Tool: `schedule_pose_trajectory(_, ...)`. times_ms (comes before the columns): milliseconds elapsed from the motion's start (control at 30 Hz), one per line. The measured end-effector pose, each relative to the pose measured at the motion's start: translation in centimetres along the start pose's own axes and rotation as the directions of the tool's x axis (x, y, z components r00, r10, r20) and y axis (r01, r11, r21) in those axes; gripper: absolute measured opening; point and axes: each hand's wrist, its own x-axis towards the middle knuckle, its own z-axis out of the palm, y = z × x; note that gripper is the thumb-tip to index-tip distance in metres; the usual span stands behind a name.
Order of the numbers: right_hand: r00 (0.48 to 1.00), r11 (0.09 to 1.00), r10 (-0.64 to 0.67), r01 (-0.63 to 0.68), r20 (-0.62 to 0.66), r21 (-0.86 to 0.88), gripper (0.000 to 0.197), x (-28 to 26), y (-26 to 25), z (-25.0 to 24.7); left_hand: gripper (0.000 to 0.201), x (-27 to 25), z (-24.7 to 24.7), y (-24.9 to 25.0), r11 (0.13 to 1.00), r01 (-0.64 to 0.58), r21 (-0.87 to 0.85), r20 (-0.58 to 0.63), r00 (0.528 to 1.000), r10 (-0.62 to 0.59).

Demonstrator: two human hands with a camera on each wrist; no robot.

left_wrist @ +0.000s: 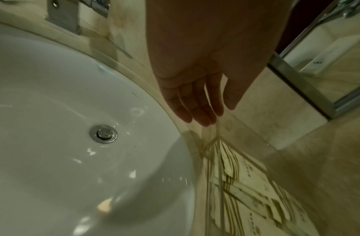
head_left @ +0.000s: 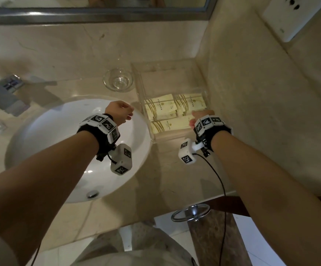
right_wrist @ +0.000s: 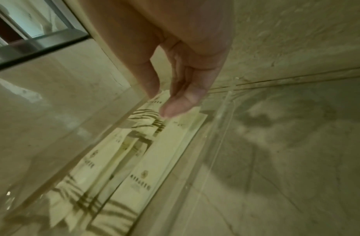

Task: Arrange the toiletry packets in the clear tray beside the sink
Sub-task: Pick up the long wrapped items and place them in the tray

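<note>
Packets (head_left: 172,110) of pale yellow paper, flat and rectangular with thin gold stripes and a small printed emblem, lie inside the clear tray (head_left: 175,72), in its near part. They overlap a little and do not all point the same way, so the arranging step seems to be in progress, not finished.

The right hand (right_wrist: 181,83) is just above the tray's near end. Its fingers are loosely bent and the thumb stands apart; it holds nothing, and whether the fingertips (right_wrist: 173,108) touch the top packet cannot be told. The next move probably needs a light pinch on a thin edge to slide or square one packet, because the paper looks slippery and easy to bend.

The left hand (left_wrist: 197,89) hangs relaxed and empty near the tray's left corner, over the edge of the sink (head_left: 46,131).

The tray is transparent, hard plastic with straight walls. It stands on a beige marble counter (head_left: 163,179), between a stone wall (head_left: 251,93) and the smooth white round sink. A small glass bowl (head_left: 118,79) stands just beside the tray.
</note>
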Motion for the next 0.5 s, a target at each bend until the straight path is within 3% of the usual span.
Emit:
schedule_pose_trajectory(67, 1.000, 0.999, -0.014, 0.015, 0.009, -0.032, 0.032, -0.8, -0.5, 0.6, 0.020, -0.5, -1.2, 0.2, 0.999, -0.020, -0.027, -0.009, 1.000, 0.020)
schedule_pose_trajectory(167, 0.999, 0.999, -0.029, 0.030, 0.040, -0.016, 0.007, -2.5, -1.7, 3.0, 0.021, -1.3, -3.8, 0.1, 0.998, -0.037, -0.052, -0.039, 0.999, 0.035)
schedule_pose_trajectory(333, 0.992, 0.997, -0.041, 0.034, 0.115, 0.066, 0.030, -5.7, -5.1, 10.0, 0.025, -2.8, -10.4, -1.2, 0.993, -0.038, -0.108, -0.154, 0.988, 0.021)
schedule_pose_trajectory(500, 0.966, 0.993, -0.117, 0.122, 0.232, -0.007, 0.032, -9.3, -8.2, 18.9, 0.025, -4.7, -17.5, -3.7, 0.988, -0.035, -0.150, -0.267, 0.964, -0.006)
